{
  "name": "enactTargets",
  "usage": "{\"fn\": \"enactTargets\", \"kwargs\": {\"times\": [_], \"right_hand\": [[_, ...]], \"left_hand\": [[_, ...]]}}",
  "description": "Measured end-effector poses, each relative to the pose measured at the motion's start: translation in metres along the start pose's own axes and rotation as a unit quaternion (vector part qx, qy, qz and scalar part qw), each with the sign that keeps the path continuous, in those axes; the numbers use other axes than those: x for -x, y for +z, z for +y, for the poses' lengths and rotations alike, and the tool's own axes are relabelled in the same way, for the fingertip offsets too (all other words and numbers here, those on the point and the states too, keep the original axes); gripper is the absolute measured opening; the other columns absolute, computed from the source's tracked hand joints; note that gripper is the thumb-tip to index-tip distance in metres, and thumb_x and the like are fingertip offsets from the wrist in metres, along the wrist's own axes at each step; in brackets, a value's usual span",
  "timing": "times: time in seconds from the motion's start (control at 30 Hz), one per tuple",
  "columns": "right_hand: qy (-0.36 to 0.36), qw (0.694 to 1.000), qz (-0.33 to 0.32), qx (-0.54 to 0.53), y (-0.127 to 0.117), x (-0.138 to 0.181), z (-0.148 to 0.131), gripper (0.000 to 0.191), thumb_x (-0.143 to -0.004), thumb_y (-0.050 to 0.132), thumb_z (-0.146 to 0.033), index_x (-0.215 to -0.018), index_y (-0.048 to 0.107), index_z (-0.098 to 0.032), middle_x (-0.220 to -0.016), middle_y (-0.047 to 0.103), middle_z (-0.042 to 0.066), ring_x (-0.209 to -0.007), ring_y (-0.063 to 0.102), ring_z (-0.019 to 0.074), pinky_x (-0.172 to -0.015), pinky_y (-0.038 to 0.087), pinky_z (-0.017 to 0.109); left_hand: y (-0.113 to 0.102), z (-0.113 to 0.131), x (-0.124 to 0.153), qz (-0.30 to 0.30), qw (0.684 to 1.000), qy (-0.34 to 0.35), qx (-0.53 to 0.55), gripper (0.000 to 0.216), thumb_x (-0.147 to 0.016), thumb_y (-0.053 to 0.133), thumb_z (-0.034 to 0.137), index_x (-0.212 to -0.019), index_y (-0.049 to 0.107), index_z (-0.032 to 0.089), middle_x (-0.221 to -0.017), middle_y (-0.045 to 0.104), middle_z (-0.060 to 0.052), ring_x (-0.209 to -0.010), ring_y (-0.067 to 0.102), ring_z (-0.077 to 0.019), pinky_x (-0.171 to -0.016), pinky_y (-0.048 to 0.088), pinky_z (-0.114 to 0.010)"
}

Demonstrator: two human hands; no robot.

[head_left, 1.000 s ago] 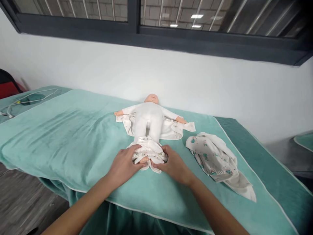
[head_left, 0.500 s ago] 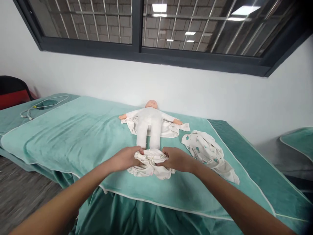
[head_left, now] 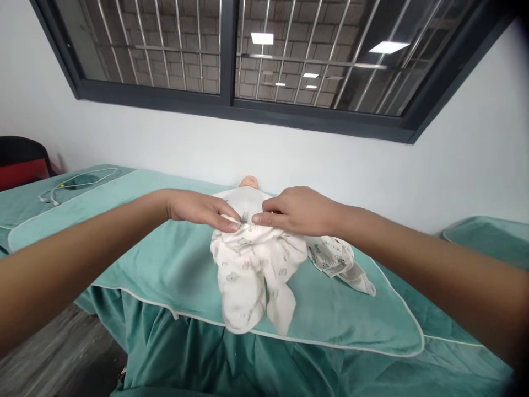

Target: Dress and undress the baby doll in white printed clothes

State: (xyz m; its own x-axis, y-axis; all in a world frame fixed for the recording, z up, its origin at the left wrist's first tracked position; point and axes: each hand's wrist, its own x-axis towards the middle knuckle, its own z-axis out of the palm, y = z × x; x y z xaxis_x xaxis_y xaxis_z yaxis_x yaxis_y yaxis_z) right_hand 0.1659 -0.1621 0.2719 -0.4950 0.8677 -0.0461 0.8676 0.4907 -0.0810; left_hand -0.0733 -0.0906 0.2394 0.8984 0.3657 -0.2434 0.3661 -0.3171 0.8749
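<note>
A baby doll (head_left: 249,182) lies on its back on the green cloth, head toward the wall. White printed baby pants (head_left: 248,270) cover its legs, with the feet ends hanging toward the near side. My left hand (head_left: 202,210) pinches the left part of the waistband between thumb and fingers. My right hand (head_left: 295,210) is closed on the waistband's right part, close to the other hand. The doll's arms and the garment under its back are mostly hidden behind my hands.
Another white printed baby garment (head_left: 341,262) lies crumpled on the green cloth (head_left: 165,264) at the right. A white cable (head_left: 78,182) is at the far left. Behind the bed rises the wall (head_left: 165,138) with a barred window. A red and black chair (head_left: 25,165) stands at left.
Both hands have moved up the doll from its feet toward its waist. The pants, bunched at the feet before, are now spread over the legs. My view has shifted slightly.
</note>
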Motion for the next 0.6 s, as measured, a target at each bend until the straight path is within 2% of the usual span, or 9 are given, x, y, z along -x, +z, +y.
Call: {"fn": "enactTargets", "kwargs": {"times": [0.07,0.2,0.33,0.43,0.53,0.6], "right_hand": [[-0.020,1.000,0.005,-0.011,-0.010,0.004,-0.006,0.056,-0.089,0.043,-0.070,-0.070,0.060,-0.020,-0.060,0.054,0.000,-0.059,0.047,0.0146,-0.061,0.027,0.029],[-0.027,0.983,-0.015,-0.183,-0.024,0.014,-0.014,0.041,-0.081,0.063,-0.060,-0.073,0.060,-0.020,-0.064,0.051,-0.003,-0.057,0.044,0.0102,-0.056,0.029,0.026],[-0.018,0.939,-0.007,-0.344,-0.031,0.021,-0.017,0.034,-0.074,0.076,-0.047,-0.071,0.056,-0.019,-0.064,0.051,-0.004,-0.056,0.046,0.0086,-0.052,0.031,0.024],[-0.061,0.898,0.019,-0.436,-0.032,0.019,-0.018,0.031,-0.074,0.078,-0.040,-0.072,0.054,-0.019,-0.068,0.055,-0.004,-0.060,0.051,0.0093,-0.054,0.038,0.023],[-0.111,0.876,0.042,-0.467,-0.033,0.014,-0.018,0.030,-0.075,0.078,-0.038,-0.074,0.055,-0.019,-0.070,0.057,-0.004,-0.064,0.054,0.0097,-0.057,0.041,0.023],[-0.121,0.884,0.049,-0.449,-0.035,0.013,-0.016,0.029,-0.076,0.078,-0.039,-0.074,0.057,-0.019,-0.068,0.056,-0.004,-0.063,0.053,0.0092,-0.057,0.040,0.023]], "left_hand": [[0.002,0.019,0.001,0.018,1.000,0.006,-0.006,0.021,-0.075,0.075,0.039,-0.083,0.075,0.019,-0.092,0.070,-0.004,-0.094,0.062,-0.0229,-0.084,0.048,-0.028],[0.002,0.043,0.004,0.064,0.997,0.038,0.001,0.019,-0.076,0.074,0.037,-0.080,0.072,0.019,-0.086,0.069,-0.003,-0.087,0.063,-0.0204,-0.078,0.050,-0.028],[0.001,0.050,0.010,0.086,0.994,0.064,0.026,0.021,-0.074,0.076,0.038,-0.080,0.071,0.018,-0.077,0.068,-0.004,-0.081,0.066,-0.0210,-0.074,0.052,-0.029],[0.006,0.054,0.010,0.086,0.990,0.105,0.049,0.027,-0.073,0.076,0.041,-0.087,0.070,0.018,-0.079,0.070,-0.006,-0.083,0.067,-0.0232,-0.075,0.054,-0.031],[0.014,0.056,0.003,0.121,0.976,0.162,0.078,0.037,-0.075,0.070,0.052,-0.084,0.068,0.015,-0.076,0.069,-0.008,-0.080,0.068,-0.0249,-0.073,0.055,-0.034],[0.015,0.055,-0.002,0.146,0.969,0.179,0.085,0.041,-0.077,0.067,0.056,-0.078,0.066,0.015,-0.071,0.067,-0.008,-0.074,0.067,-0.0236,-0.070,0.055,-0.034]]}}
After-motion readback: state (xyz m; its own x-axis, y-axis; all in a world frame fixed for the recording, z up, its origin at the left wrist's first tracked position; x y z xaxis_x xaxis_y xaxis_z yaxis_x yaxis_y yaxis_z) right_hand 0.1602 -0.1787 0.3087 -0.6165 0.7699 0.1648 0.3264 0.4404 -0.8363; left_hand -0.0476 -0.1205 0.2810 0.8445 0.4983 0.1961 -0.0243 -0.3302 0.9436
